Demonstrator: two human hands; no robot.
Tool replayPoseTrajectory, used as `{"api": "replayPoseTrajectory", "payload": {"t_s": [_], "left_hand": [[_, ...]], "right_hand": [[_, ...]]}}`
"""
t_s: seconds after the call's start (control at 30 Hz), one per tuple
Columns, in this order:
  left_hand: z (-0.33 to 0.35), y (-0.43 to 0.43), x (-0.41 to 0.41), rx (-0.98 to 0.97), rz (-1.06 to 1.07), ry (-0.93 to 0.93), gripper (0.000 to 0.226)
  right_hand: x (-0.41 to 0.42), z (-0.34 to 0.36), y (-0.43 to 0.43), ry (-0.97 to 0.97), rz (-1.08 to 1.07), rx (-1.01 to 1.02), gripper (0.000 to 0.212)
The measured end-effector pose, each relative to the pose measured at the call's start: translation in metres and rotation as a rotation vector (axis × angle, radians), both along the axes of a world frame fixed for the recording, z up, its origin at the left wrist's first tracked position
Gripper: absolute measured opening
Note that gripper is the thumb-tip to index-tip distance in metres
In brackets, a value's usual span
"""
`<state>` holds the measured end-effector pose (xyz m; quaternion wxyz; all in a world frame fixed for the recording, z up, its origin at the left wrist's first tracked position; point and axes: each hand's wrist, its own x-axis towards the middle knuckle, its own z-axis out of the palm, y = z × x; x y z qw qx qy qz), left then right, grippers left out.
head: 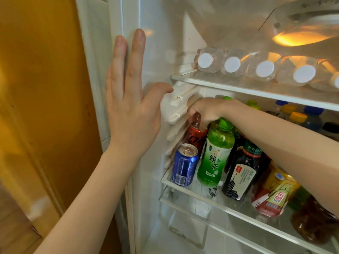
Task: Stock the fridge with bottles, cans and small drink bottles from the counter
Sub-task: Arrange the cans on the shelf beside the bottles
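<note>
My right hand (207,111) reaches deep into the fridge's middle shelf and grips the top of a red cola can (196,136) by the left wall. In front of that can stands a blue can (184,166). Beside them stand a green tea bottle (213,156), a dark tea bottle (242,173) and a yellow-red labelled bottle (273,197), partly under my forearm. My left hand (132,105) lies flat, fingers straight, against the fridge's left frame (117,19). Several clear water bottles (264,67) with white caps lie on the upper glass shelf (238,87).
More bottles with green, yellow and blue caps (297,117) crowd the back right of the middle shelf. A brown drink bottle (311,220) stands at the front right. Below is a lower compartment (183,226). A yellow wooden panel (42,88) borders the fridge on the left.
</note>
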<state>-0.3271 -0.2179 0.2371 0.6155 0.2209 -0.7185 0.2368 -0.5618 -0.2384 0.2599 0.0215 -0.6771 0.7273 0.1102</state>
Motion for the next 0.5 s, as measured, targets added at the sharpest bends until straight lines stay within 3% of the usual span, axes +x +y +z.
{"api": "replayPoseTrajectory", "payload": {"t_s": [0.17,0.3,0.37,0.5], "left_hand": [[-0.03,0.005,-0.012,-0.072,0.029,0.07,0.021],[-0.089,0.015,-0.028,-0.179,-0.222,0.026,0.008],[-0.118,0.019,-0.034,-0.035,-0.376,-0.055,0.012],[-0.159,0.026,-0.048,0.658,-0.534,-0.079,0.045]], "right_hand": [[-0.002,-0.005,0.0,-0.001,0.051,-0.045,0.05],[-0.002,-0.009,-0.001,0.013,0.083,-0.064,0.053],[-0.002,-0.009,-0.001,0.013,0.076,-0.058,0.052],[-0.001,-0.009,0.0,0.026,0.049,-0.057,0.046]]}}
